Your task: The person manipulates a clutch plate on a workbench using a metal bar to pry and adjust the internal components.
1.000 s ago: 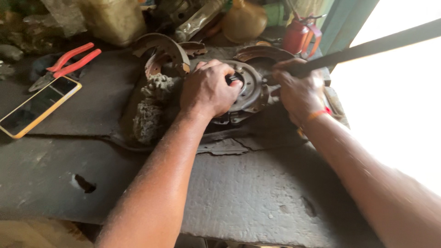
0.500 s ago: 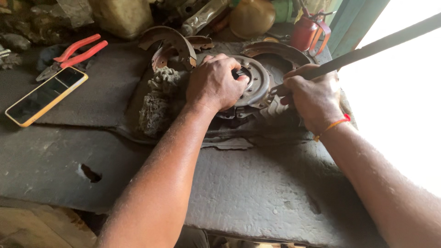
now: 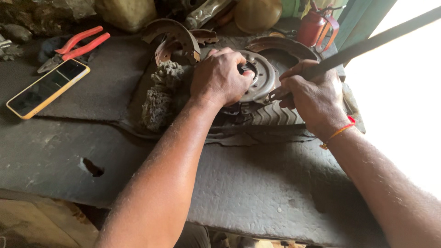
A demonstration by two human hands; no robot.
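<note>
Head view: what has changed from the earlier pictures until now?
Almost nothing moved. The left hand stays pressed on the round metal disc, and the right hand keeps its grip on the long bar at the disc's edge. Only the camera shifted a little. The phone and red pliers lie as before.

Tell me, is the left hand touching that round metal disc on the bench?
Touching. The head view shows the left hand pressed down on the round metal disc, its fingers curled over the hub with no gap showing.
</note>
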